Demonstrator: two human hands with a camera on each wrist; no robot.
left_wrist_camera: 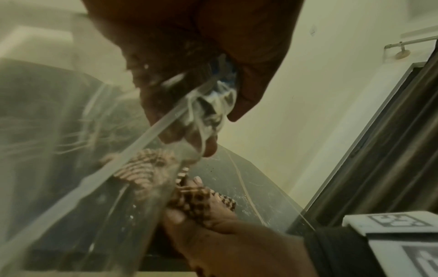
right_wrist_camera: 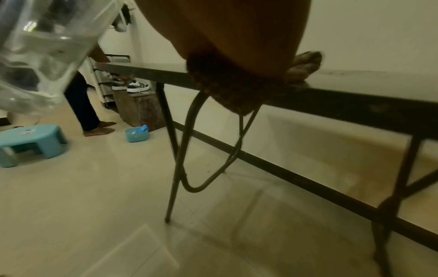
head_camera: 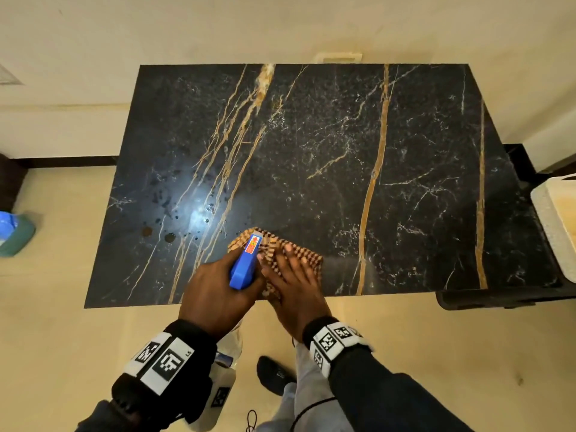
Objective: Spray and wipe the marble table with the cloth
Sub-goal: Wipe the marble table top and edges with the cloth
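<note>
The black marble table (head_camera: 311,145) with gold veins fills the head view; dark drops and wet spots lie on its left part. My left hand (head_camera: 218,291) grips the blue trigger head of a clear spray bottle (head_camera: 246,260) over the near edge. Its transparent body (left_wrist_camera: 83,187) fills the left wrist view and shows at the upper left in the right wrist view (right_wrist_camera: 40,56). My right hand (head_camera: 293,282) lies flat with straight fingers on a brown checkered cloth (head_camera: 274,244) at the table's near edge. The cloth (left_wrist_camera: 206,198) shows under those fingers.
A white basket (head_camera: 558,222) stands off the table's right end. On the floor at left sits a teal tub (head_camera: 15,232). A teal stool (right_wrist_camera: 31,144), a shoe rack and another person's legs are further off. Thin metal table legs (right_wrist_camera: 170,150) stand below.
</note>
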